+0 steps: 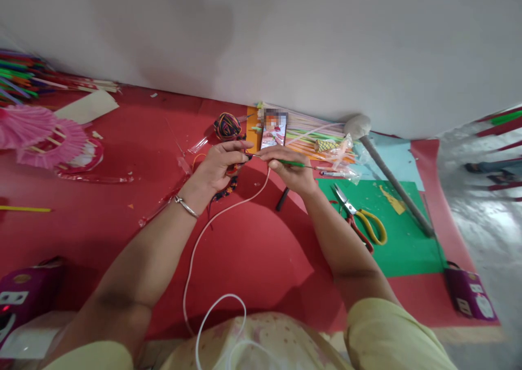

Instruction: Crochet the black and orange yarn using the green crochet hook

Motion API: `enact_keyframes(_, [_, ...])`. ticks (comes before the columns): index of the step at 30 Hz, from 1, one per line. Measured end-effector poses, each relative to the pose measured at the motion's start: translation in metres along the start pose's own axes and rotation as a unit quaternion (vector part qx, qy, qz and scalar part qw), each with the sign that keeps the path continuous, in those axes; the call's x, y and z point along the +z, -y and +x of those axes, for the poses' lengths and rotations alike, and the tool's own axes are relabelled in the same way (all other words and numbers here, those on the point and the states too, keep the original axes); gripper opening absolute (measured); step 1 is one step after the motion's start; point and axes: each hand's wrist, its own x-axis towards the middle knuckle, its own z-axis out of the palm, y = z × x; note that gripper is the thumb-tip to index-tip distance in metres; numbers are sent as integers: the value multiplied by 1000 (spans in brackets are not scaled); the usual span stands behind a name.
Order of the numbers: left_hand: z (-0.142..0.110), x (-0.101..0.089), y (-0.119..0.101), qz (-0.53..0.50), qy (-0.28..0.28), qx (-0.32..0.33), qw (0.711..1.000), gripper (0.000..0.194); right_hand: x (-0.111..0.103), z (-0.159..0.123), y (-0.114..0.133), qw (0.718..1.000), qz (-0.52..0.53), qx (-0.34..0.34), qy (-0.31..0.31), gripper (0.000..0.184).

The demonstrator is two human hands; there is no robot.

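Observation:
Over the red table my left hand (216, 166) pinches a small piece of dark multicoloured crochet work (230, 188), part of which hangs below the fingers. My right hand (291, 166) is closed around a crochet hook with a green handle (291, 163); its thin tip points left and meets the work at my left fingertips. Just behind my left hand lies a ball of multicoloured yarn (228, 126). A phone (274, 131) with a lit screen stands upright beyond my hands. My fingers hide much of the stitching.
A white cable (193, 250) loops from near the phone towards my lap. Yellow-handled scissors (361, 212) lie on a green sheet (403, 256) at the right, beside a grey mallet-like object (391, 182). Pink paper fans (53, 142) sit left. Purple power sockets (471, 291) stand near the right edge.

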Motion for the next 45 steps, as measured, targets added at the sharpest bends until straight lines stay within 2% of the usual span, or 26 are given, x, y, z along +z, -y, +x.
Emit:
enact_keyframes(5, [0,1,4,20,-6,29,999,35,2,-3,-6,989,58,131,-44,38])
enact_keyframes(8, [0,2,4,34,-12,48,998,33,3,-3,-11,982,77,161,-68,43])
enact_keyframes(15, [-1,3,1,34,-15,32,999,38,-1,-2,-6,995,41,87,-36,31])
enact_keyframes(25, [0,1,7,25,-7,37,999,43,0,3,2,997,20,69,-32,36])
enact_keyframes(32, [1,-1,9,32,1,41,999,45,0,2,1,1000,21,10,-9,21])
enact_keyframes(40, [3,-3,11,34,4,46,998,43,0,1,-2,1000,4,9,3,23])
enact_keyframes(45, [3,-3,11,25,-1,46,999,43,-1,1,-3,1000,0,-16,7,17])
